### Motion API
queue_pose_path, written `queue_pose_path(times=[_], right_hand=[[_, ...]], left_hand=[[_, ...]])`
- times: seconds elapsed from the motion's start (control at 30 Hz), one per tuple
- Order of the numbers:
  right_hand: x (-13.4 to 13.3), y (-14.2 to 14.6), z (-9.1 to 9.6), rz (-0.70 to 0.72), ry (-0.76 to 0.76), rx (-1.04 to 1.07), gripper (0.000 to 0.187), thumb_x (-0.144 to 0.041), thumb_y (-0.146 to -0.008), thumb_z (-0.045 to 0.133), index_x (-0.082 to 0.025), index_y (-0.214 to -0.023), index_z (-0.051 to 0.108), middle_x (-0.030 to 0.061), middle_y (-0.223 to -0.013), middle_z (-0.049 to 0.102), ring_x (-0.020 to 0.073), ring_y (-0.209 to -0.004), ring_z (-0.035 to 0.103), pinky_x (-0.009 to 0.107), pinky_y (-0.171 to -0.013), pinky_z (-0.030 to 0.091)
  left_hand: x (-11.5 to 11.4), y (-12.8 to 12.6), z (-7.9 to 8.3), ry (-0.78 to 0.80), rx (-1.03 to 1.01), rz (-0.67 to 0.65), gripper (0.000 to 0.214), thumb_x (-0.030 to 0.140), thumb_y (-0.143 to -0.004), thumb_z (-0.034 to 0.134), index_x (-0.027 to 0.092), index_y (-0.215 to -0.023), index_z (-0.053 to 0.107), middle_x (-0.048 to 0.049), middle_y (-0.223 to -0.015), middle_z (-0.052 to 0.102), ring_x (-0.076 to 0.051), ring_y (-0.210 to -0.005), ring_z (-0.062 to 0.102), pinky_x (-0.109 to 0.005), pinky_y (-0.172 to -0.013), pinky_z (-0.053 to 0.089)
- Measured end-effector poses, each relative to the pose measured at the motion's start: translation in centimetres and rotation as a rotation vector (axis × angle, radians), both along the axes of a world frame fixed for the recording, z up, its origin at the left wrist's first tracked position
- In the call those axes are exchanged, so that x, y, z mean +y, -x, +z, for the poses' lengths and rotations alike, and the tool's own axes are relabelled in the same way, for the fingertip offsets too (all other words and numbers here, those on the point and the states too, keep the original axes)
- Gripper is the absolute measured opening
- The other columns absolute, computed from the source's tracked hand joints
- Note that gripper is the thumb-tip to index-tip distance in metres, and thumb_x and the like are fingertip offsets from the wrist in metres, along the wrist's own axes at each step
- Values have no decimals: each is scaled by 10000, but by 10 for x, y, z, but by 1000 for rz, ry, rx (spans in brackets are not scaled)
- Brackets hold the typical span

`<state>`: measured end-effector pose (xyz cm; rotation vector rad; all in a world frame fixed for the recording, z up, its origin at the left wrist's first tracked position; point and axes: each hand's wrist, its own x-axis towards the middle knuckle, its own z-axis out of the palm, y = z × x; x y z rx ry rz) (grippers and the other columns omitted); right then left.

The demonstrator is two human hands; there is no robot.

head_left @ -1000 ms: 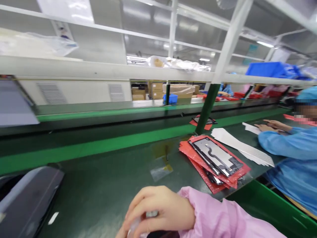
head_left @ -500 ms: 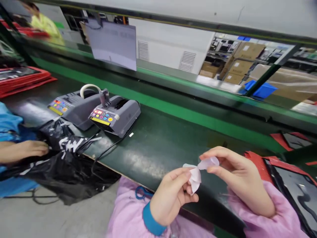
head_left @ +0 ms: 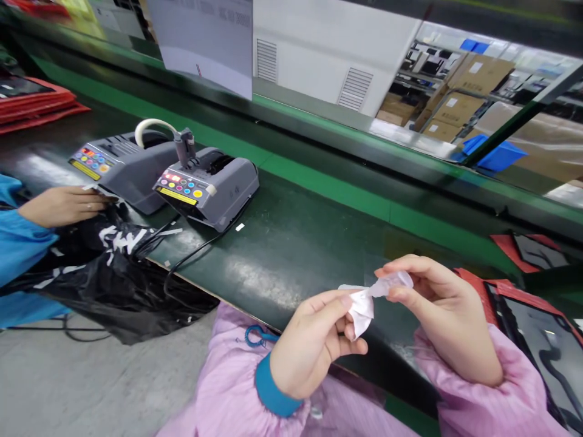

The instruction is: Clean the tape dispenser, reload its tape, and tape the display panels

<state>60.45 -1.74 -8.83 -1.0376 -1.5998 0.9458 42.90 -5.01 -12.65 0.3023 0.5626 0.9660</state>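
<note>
Between the thumb and fingers of my left hand is a crumpled white wipe, which looks like cloth or tissue. My right hand pinches a small translucent plastic dropper bottle, lying sideways with its narrow tip pointing left. That tip meets the upper edge of the wipe; whether liquid comes out I cannot tell. Both hands are held over the front edge of the dark green workbench.
Two grey tape dispensers with coloured buttons stand left of centre, a black cable in front. At far left, a co-worker's hand is over a black bag. Flat panels on red sheets lie at right.
The view has shifted a little, so the bench appears higher. My hands keep their hold, bottle tip at the wipe. The co-worker's hand has moved up toward the left dispenser.
</note>
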Motion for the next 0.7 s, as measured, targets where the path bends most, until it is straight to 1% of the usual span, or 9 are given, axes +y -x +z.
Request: queue_pose_path(times=[0.13,0.3,0.4,0.53,0.6,0.67,0.7], right_hand=[[-1,3,-4,26,10,9,170,-269,-879,779,-329,-1037,763,-22,-938,767,103,-830,731,119,-714,592],[-2,4,-9,29,-75,-62,199,-267,-907,752,-326,-1096,734,-12,-1002,741,118,-912,717,155,-786,592],[-3,6,-9,44,-169,-177,200,-283,-931,725,-316,-1127,708,-3,-1025,727,122,-932,699,164,-792,580],[-2,13,-6,76,-352,-422,179,-295,-954,692,-285,-1133,693,9,-1021,732,130,-923,695,182,-818,568],[-1,18,-6,93,-414,-500,162,-291,-968,667,-274,-1127,695,14,-1020,742,133,-911,703,190,-827,574],[2,22,-9,107,-396,-509,154,-302,-962,670,-278,-1108,710,15,-1015,748,143,-905,712,200,-818,588],[4,24,-13,105,-342,-473,154,-314,-949,685,-282,-1096,718,16,-1006,750,151,-898,717,207,-805,597]], left_hand=[[0,3,-1,0,-6,0,287,363,-795,808,121,-946,782,-2,-665,499,-80,-600,410,-232,-577,520],[-1,11,0,27,-16,-6,312,343,-798,800,102,-994,778,2,-665,493,-73,-585,381,-238,-584,524],[-1,17,-1,66,-32,-8,294,333,-786,809,94,-954,771,-3,-678,503,-68,-576,368,-238,-578,517],[0,24,-6,100,-45,13,292,327,-758,837,90,-910,761,0,-665,506,-69,-576,375,-237,-577,507],[0,29,-9,114,-47,36,289,331,-749,848,87,-870,753,6,-641,497,-71,-573,382,-238,-573,502],[-1,38,-12,122,-49,73,294,337,-740,859,83,-837,746,12,-612,490,-70,-563,384,-237,-564,495],[-1,44,-13,124,-49,107,298,334,-732,866,83,-837,746,16,-604,490,-68,-558,386,-235,-563,493]])
